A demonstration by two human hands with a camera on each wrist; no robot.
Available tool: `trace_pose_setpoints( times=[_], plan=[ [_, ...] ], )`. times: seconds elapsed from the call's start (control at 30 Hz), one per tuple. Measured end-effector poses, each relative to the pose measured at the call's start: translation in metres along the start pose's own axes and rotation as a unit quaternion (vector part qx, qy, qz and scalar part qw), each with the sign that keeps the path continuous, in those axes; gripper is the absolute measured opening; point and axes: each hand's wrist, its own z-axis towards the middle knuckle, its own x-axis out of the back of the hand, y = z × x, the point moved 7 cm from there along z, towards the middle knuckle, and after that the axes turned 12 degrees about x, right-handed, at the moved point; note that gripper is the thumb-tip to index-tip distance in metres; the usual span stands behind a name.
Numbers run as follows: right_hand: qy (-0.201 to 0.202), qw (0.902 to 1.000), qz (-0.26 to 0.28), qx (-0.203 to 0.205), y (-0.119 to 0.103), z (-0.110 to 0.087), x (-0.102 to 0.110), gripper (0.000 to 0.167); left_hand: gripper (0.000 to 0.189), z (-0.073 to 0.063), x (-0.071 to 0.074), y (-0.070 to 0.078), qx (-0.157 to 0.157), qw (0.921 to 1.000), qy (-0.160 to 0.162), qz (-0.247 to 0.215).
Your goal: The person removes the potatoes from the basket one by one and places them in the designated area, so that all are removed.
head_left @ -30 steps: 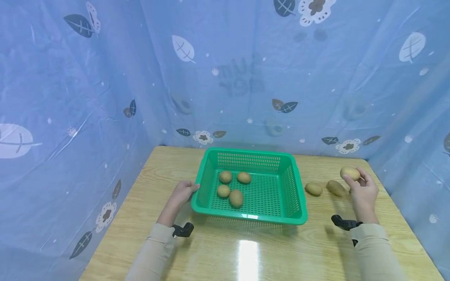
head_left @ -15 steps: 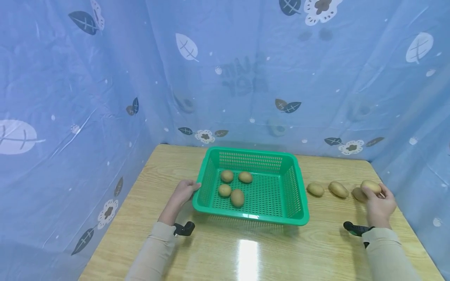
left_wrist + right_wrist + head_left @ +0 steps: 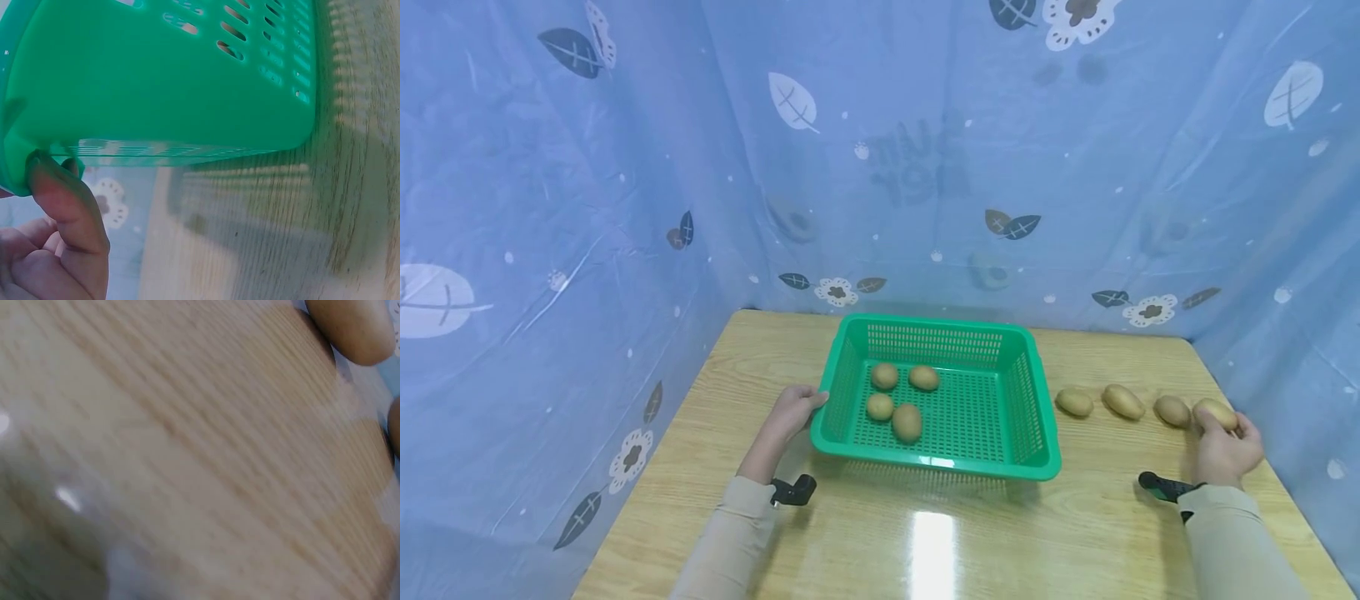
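Observation:
My left hand (image 3: 790,411) grips the left rim of a green plastic basket (image 3: 936,465); the left wrist view shows fingers (image 3: 69,206) curled at the rim's underside. Several potatoes lie in the basket's left half, among them a larger potato (image 3: 907,423) at the front. At the table's right side, my right hand (image 3: 1228,450) holds a potato (image 3: 1215,413) between thumb and fingers, low at the right end of a row. Left of it in that row lie a round potato (image 3: 1172,411), a long potato (image 3: 1123,402) and another potato (image 3: 1075,402).
The wooden table (image 3: 842,533) ends at a blue patterned curtain (image 3: 880,167) behind and on both sides. Black wrist cameras sit on both wrists, the left camera (image 3: 794,490) near the basket's front left corner. In the right wrist view, a potato (image 3: 356,328) shows at the upper right.
My right hand has carried its potato rightward and down past the round potato, to the row's right end. The left hand stays on the basket rim, and the basket keeps its place.

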Motion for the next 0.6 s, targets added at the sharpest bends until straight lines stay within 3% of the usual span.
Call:
trace_pose_setpoints(
  times=[0.33, 0.6],
  plan=[
    [0.000, 0.9987, -0.050, -0.003, 0.0059, 0.0043, 0.0060, 0.075, 0.032, 0.0006, -0.0004, 0.0010, -0.002, 1.0000, -0.002, -0.002],
    [-0.037, 0.9875, -0.153, 0.016, 0.0096, 0.0073, 0.0023, 0.076, 0.035, 0.0007, -0.0009, 0.0005, -0.001, 1.0000, -0.001, -0.003]
  ],
)
